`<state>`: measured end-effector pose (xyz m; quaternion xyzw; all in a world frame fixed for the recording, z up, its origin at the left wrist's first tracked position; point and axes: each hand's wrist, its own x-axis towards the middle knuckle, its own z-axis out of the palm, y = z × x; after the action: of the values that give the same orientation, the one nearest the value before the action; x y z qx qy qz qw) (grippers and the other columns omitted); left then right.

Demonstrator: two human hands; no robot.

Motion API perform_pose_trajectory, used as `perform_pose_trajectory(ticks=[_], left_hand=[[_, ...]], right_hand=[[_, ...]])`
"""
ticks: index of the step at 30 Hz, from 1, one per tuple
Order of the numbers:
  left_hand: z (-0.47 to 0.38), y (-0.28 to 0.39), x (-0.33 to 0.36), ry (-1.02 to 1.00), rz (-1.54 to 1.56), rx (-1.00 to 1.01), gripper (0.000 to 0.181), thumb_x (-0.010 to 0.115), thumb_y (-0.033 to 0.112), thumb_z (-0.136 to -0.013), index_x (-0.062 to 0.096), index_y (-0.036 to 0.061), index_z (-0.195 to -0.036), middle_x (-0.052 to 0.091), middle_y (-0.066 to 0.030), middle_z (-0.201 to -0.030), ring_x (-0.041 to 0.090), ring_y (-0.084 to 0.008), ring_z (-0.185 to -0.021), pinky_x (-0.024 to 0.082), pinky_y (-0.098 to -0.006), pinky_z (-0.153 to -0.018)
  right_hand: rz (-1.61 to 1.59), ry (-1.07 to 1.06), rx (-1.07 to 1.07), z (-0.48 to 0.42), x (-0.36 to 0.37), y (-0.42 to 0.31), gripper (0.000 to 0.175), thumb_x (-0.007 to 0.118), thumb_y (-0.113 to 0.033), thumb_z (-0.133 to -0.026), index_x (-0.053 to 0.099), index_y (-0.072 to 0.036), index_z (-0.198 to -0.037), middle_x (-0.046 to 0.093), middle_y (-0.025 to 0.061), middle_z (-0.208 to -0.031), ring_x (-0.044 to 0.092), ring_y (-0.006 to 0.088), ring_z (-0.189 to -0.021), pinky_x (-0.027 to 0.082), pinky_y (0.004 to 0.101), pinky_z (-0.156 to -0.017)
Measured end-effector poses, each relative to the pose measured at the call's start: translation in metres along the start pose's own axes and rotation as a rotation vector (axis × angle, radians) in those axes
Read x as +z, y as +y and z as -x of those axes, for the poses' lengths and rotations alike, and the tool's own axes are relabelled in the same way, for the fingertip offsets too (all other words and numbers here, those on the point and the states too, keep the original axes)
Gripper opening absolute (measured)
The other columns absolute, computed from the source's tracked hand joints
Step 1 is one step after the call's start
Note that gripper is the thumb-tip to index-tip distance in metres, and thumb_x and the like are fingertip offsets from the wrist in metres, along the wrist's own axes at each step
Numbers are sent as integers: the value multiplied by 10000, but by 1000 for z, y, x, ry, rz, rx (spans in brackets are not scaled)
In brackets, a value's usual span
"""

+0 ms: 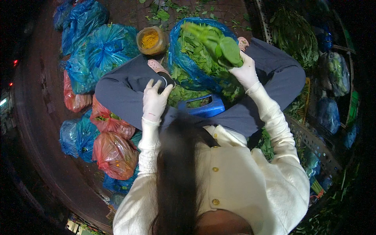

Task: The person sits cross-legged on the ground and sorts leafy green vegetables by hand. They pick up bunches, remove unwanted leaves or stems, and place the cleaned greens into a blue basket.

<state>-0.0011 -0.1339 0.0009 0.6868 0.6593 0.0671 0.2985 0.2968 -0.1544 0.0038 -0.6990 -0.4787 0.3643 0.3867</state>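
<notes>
In a thin white glove, my right hand point(245, 70) grips a bunch of leafy greens point(229, 50) by its leafy end, with the pale stems slanting up and left. Beneath the bunch, a blue plastic bag point(173, 44) stands wide open, filled with loose green leaves point(191, 47). My left hand point(155, 98), gloved too, hovers over my left knee with its fingers apart and nothing in it. A blue plastic container with a cut-out opening point(210, 113) lies between my legs. Behind my left hand, a tub point(160, 47) holds yellow-orange strips or ties point(149, 39).
Tied blue bags point(108, 48) and red bags point(117, 158) crowd the left side. Loose leaves point(163, 14) are scattered on the paving ahead. Along the right run a perforated metal bar point(314, 144), heaped greens point(293, 38) and bagged produce point(337, 73).
</notes>
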Motion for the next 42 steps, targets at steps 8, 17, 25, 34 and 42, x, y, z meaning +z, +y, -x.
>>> perform_pose_trajectory(ticks=[8,17,25,34,42], left_hand=[[-31,68,-8,70,713,314,375,545,286,-938,590,2,-1177,588,-157,-1193,536,-254,-1142,387,-315,-974],[-46,85,-10,-225,910,178,509,422,419,-972,480,63,-1332,524,-105,-1298,458,-210,-1227,344,-366,-1004],[-56,106,-8,-196,958,150,800,623,416,-864,263,-42,-1413,396,-285,-1361,408,-297,-1273,323,-335,-1036],[-77,150,51,-118,1586,-3,302,632,134,-860,548,11,-1123,620,-95,-1064,621,-213,-927,514,-326,-799],[-116,154,81,-323,1880,-218,277,584,139,-868,554,4,-1108,631,-108,-992,645,-259,-852,538,-377,-740]], right_hand=[[-1013,-352,546,5,21,-25,402,690,-104,-788,566,-14,-1159,613,35,-902,599,140,-776,505,284,-767],[-1673,-764,505,19,35,3,550,551,-282,-859,430,-3,-1317,502,51,-858,520,185,-819,423,401,-939],[-1032,-408,548,15,26,-22,471,690,-121,-782,522,-4,-1205,615,72,-953,611,166,-884,510,280,-758],[-138,-468,197,-18,5,-47,839,729,-446,-721,425,48,-1327,508,209,-1307,464,284,-1233,332,315,-1042],[458,-128,175,-166,-184,38,607,662,-441,-776,579,-35,-1220,627,124,-1171,579,208,-1099,438,300,-939]])
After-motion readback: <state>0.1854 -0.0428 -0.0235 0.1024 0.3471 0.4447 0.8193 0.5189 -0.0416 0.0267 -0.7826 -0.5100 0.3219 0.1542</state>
